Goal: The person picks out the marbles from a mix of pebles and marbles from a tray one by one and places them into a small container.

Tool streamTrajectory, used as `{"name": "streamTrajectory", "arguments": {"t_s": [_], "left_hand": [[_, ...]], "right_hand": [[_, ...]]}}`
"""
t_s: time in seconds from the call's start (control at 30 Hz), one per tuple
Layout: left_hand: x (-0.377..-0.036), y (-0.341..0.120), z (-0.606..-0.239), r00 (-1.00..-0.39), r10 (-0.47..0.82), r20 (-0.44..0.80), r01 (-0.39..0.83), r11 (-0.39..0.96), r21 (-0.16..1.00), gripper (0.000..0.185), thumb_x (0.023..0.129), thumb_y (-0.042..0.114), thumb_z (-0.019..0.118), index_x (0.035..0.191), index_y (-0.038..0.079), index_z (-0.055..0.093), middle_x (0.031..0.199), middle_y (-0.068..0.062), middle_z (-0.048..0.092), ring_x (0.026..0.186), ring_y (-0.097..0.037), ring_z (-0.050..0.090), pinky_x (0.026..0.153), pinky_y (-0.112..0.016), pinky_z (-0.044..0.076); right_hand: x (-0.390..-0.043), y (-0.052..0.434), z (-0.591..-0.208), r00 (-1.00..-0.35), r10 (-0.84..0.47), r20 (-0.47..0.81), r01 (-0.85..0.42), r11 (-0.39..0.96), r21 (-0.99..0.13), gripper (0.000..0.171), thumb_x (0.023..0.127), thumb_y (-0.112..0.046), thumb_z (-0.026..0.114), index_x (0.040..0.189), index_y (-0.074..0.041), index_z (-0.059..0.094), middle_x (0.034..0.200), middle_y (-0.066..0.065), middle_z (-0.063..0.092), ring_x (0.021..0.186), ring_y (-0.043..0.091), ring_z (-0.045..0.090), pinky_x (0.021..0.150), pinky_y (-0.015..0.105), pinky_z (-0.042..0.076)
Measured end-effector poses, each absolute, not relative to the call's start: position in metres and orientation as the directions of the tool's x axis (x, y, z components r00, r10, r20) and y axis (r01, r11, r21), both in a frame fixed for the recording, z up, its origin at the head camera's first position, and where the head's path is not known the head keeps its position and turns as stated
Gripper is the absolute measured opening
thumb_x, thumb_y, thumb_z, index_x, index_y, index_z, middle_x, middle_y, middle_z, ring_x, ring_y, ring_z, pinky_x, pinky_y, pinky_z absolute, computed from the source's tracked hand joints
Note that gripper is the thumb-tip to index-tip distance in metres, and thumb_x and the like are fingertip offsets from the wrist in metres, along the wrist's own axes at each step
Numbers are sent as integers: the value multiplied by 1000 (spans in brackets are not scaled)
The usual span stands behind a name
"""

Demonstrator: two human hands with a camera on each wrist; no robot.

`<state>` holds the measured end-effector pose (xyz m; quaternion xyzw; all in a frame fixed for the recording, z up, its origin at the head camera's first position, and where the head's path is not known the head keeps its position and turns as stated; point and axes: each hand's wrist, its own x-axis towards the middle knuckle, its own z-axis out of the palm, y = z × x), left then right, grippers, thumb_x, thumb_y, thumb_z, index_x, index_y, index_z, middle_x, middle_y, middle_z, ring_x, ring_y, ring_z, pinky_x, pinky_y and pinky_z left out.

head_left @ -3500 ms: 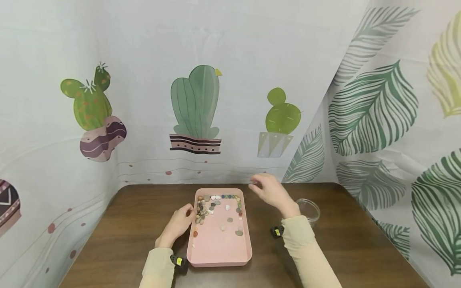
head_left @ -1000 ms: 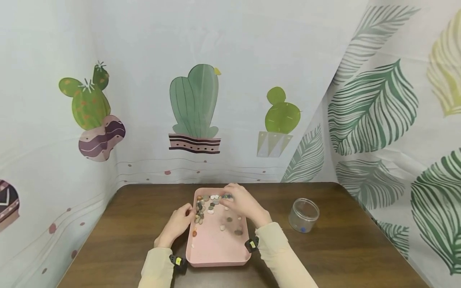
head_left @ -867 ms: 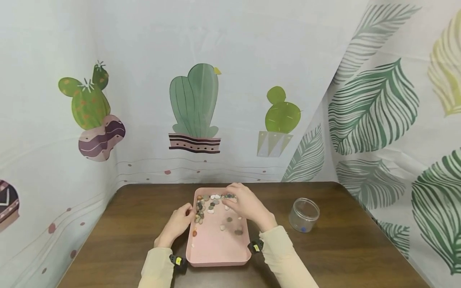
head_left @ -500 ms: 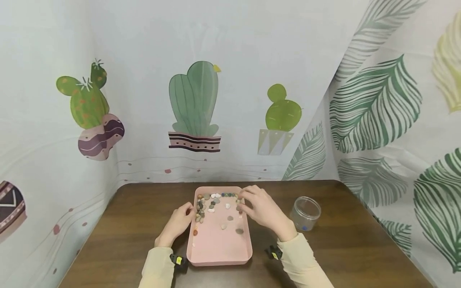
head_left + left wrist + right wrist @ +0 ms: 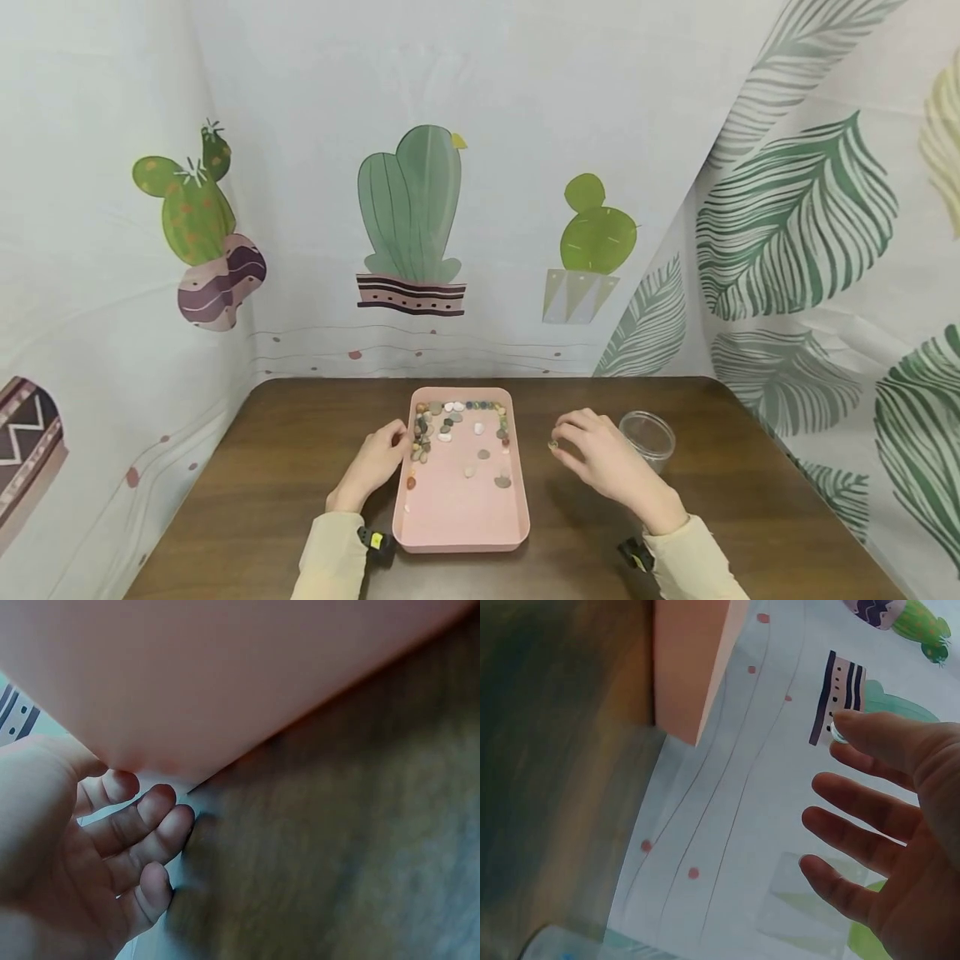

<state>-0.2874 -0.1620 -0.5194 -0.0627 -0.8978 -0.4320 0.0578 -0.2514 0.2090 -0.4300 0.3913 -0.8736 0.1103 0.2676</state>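
My left hand is at the left side of a pink tray, its thumb and index finger pinching the rim; in the left wrist view the other fingers curl loosely beside the outer wall. Right of the tray, above the table, my right hand pinches a small glass marble between thumb and index finger, the other fingers spread. Inside the tray, pebbles cluster along the left, and a row of dark marbles lines the far edge. More stones lie along the right side.
A clear round jar stands on the brown table behind my right hand, partly hidden by it. Something blue shows inside it in the right wrist view. A printed cloth hangs behind the table.
From over the tray's right edge, my right hand has moved right toward the jar, now with a marble between its fingertips. The left hand has stayed at the tray's rim.
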Motion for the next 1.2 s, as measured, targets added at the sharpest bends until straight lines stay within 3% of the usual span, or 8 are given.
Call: {"name": "streamTrajectory", "arguments": {"t_s": [0.2, 0.3, 0.5, 0.9, 1.2], "left_hand": [[-287, -161, -519, -986, 55, 160, 160, 616, 772, 17, 98, 18, 56, 81, 16, 54, 65, 3, 47, 61, -14, 46, 53, -28, 33], [-287, -161, -519, -987, 52, 155, 154, 609, 778, 17, 98, 19, 56, 81, 16, 54, 65, 3, 48, 62, -14, 47, 53, -29, 33], [-286, -161, -518, -988, 52, 145, 147, 603, 784, 17, 98, 19, 56, 81, 16, 55, 66, 3, 49, 62, -14, 47, 53, -28, 33], [-286, -160, -517, -987, 50, 155, 153, 606, 781, 17, 98, 16, 56, 81, 15, 55, 67, 2, 50, 63, -14, 48, 54, -29, 34], [-287, -160, -517, -988, 52, 146, 147, 615, 775, 17, 98, 15, 56, 81, 15, 54, 66, 3, 49, 63, -14, 47, 55, -29, 34]], "right_hand": [[-249, 227, -429, -512, -633, 580, -756, 653, 45, 16, 90, -29, 71, 92, -13, 68, 99, 1, 63, 91, 20, 58, 71, 41, 46], [-252, 236, -426, -513, -616, 598, -747, 664, 43, 16, 89, -26, 72, 93, -11, 68, 98, 4, 64, 90, 22, 58, 71, 42, 47], [-254, 253, -421, -555, -551, 623, -677, 734, 46, 21, 73, -11, 82, 90, -10, 69, 96, 5, 65, 89, 26, 59, 68, 45, 45], [-259, 279, -418, -603, -490, 630, -617, 787, 21, 20, 73, -8, 83, 88, -8, 69, 95, 8, 66, 88, 29, 60, 66, 50, 45], [-264, 305, -425, -709, -403, 579, -531, 845, -62, 20, 75, -7, 82, 90, -8, 69, 96, 7, 66, 90, 32, 61, 69, 54, 45]]}}
